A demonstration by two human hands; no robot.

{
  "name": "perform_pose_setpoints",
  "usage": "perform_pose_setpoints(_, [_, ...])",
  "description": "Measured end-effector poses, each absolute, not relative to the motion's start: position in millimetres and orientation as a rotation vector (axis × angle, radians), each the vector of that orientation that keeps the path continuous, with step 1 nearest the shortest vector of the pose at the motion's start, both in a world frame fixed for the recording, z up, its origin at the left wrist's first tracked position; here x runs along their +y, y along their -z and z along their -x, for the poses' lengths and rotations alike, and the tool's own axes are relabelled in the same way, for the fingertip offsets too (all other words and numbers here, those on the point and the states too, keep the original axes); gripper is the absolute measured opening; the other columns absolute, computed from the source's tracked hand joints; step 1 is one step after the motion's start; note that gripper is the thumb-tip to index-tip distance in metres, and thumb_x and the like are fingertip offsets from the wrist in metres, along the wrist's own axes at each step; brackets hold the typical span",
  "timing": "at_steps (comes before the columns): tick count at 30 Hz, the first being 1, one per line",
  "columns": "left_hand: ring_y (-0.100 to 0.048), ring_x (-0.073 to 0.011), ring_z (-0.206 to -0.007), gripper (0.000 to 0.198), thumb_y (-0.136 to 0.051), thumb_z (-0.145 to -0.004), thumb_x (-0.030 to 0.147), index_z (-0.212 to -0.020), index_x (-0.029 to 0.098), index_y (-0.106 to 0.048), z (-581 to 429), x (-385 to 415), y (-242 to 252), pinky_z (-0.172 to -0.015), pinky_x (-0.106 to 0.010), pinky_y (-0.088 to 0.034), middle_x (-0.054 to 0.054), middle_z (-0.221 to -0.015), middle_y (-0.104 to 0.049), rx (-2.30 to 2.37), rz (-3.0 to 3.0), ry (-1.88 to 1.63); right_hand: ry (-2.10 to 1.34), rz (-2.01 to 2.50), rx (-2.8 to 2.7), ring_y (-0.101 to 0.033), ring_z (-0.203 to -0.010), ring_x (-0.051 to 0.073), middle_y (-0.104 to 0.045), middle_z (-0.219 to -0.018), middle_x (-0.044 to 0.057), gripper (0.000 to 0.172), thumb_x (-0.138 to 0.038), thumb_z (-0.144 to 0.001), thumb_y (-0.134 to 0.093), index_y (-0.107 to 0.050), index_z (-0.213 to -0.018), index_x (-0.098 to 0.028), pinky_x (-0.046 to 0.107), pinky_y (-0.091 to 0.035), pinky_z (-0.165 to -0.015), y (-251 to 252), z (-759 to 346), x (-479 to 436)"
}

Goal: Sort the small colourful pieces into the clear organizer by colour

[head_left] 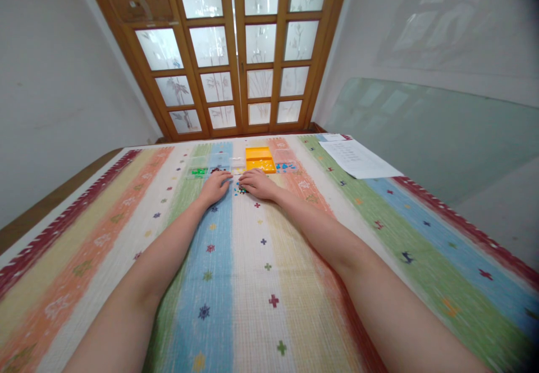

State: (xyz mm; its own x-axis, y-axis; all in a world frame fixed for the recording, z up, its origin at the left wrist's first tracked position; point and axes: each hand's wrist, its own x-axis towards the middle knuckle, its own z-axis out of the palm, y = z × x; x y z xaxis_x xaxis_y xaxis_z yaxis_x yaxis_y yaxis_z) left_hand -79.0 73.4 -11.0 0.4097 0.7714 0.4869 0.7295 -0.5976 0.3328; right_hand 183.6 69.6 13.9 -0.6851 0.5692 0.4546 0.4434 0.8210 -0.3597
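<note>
My left hand (217, 186) lies on the striped tablecloth, fingers stretched forward and right beside a clear tray section with dark red pieces (218, 169). It holds nothing that I can see. Opposite it, my right hand (257, 184) reaches left, its fingers apart over a small pile of mixed tiny pieces (240, 191), some blue and dark. The fingers partly cover the pile, so contact with single pieces is hidden. Just beyond the right hand stands an open yellow box (260, 154) with small pale pieces in its front part.
Clear tray sections hold green pieces (199, 172), yellow pieces (239, 169) and blue pieces (286, 167). A white paper sheet (357, 158) lies at the far right. Behind the tablecloth (252, 283) stand wood-framed glass doors (240, 69); a glass panel (421, 131) is at right.
</note>
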Motion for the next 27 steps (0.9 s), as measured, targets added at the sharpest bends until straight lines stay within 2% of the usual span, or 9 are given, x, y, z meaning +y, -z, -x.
perform_pose_setpoints(8, [-0.064,-0.0279,-0.124,0.027,-0.058,-0.096,0.022,-0.112,0.022,-0.080,79.9,75.0,11.5,-0.116,-0.052,-0.048,-0.010,-0.128,-0.074,1.377,-2.592,-0.992,-0.117,0.680,-2.640,-0.061,-0.129,0.025,-0.073,-0.136,0.007,0.032,-0.037,-0.108,-0.055,-0.078,-0.129,-0.027,0.046,-0.036,-0.116,-4.1,-182.8,76.6])
perform_pose_setpoints(15, [-0.064,-0.0280,-0.122,0.026,-0.058,-0.097,0.023,-0.109,0.021,-0.080,79.6,74.8,11.3,-0.114,-0.051,-0.048,-0.010,-0.127,-0.074,1.372,-2.611,-0.973,-0.057,0.726,-2.658,-0.064,-0.125,0.026,-0.074,-0.134,0.008,0.034,-0.033,-0.110,-0.050,-0.078,-0.127,-0.026,0.047,-0.036,-0.115,-1.9,-181.1,78.9])
perform_pose_setpoints(21, [-0.062,-0.0280,-0.126,0.026,-0.058,-0.096,0.022,-0.111,0.021,-0.080,78.7,72.6,8.4,-0.116,-0.051,-0.047,-0.010,-0.130,-0.072,1.400,-2.595,-0.986,-0.083,0.859,-2.536,-0.061,-0.132,0.026,-0.068,-0.144,0.011,0.040,-0.032,-0.111,-0.046,-0.067,-0.144,-0.024,0.046,-0.036,-0.115,-1.7,-185.4,81.4])
perform_pose_setpoints(27, [-0.062,-0.0281,-0.126,0.027,-0.058,-0.096,0.022,-0.110,0.021,-0.080,77.8,71.7,8.5,-0.116,-0.051,-0.047,-0.010,-0.130,-0.072,1.401,-2.583,-0.974,-0.148,0.884,-2.501,-0.065,-0.126,0.026,-0.074,-0.134,0.010,0.035,-0.032,-0.110,-0.050,-0.073,-0.134,-0.023,0.044,-0.038,-0.113,-2.9,-195.2,83.9])
